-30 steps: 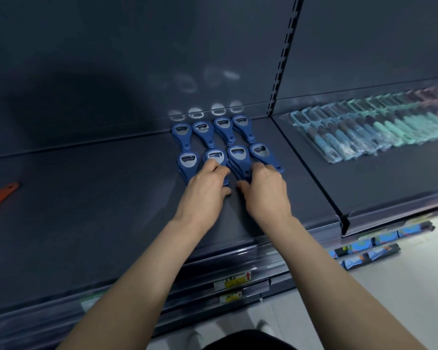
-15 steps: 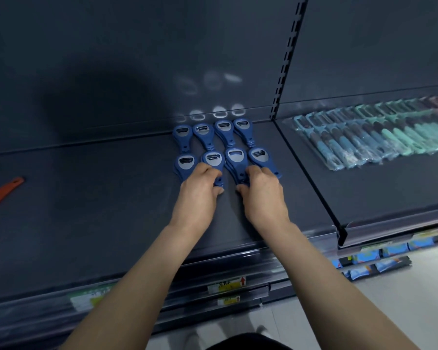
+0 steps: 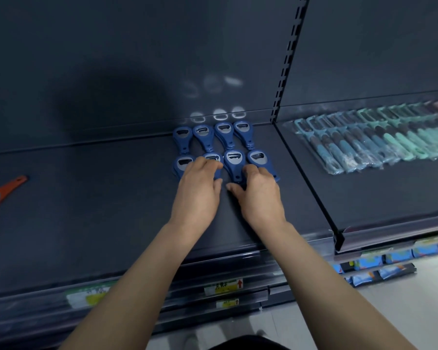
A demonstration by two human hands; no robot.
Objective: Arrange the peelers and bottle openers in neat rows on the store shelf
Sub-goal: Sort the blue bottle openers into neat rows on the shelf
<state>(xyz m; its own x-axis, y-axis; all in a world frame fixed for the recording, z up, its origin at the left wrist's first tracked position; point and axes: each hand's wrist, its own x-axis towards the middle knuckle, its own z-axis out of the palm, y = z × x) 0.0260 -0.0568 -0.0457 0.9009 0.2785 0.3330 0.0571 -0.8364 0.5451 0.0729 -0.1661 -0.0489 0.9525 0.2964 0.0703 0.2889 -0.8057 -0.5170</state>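
Observation:
Blue bottle openers (image 3: 223,137) lie in two rows of several on the dark shelf (image 3: 111,198), heads toward the back wall. My left hand (image 3: 197,190) rests palm down over the handles of the front row's two left openers (image 3: 183,164), fingers curled on them. My right hand (image 3: 259,195) lies beside it, fingertips touching the handles of the front row's two right openers (image 3: 234,160). Neither hand lifts an opener. Packaged teal and blue peelers (image 3: 364,142) lie in a row on the neighbouring shelf to the right.
Orange-handled tools (image 3: 3,190) lie at the shelf's far left edge. A slotted upright (image 3: 286,61) divides the two shelf bays. Price labels (image 3: 223,286) run along the shelf front. Blue packets (image 3: 379,271) lie on a lower shelf at the right.
Both hands slid slightly forward along the front row of openers, pushing them closer to the back row. The view shifted a little upward.

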